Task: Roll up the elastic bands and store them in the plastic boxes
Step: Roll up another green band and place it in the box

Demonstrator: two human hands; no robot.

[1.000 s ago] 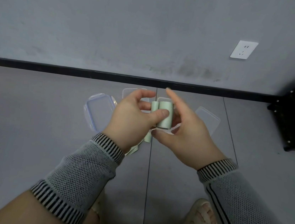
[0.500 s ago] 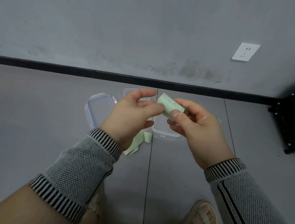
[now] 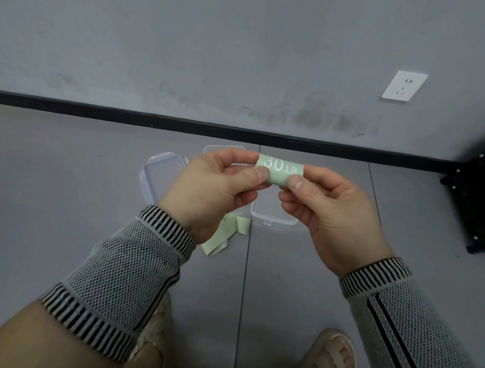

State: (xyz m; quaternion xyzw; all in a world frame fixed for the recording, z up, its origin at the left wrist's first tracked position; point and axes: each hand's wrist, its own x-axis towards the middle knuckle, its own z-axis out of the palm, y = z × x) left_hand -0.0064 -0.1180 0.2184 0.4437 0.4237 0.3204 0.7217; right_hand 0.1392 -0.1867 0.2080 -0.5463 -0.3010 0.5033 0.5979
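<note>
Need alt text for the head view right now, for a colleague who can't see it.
Both hands, left and right, pinch a rolled green elastic band marked 30 LB above an open clear plastic box on the grey floor. A loose green band and a lid lie nearby.

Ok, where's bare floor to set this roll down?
Bare floor lies left of the lid and right of the box toward the shelf. It's crowded beneath the hands, where lid, box and loose band cluster.

Head-worn view, forward and downward.
</note>
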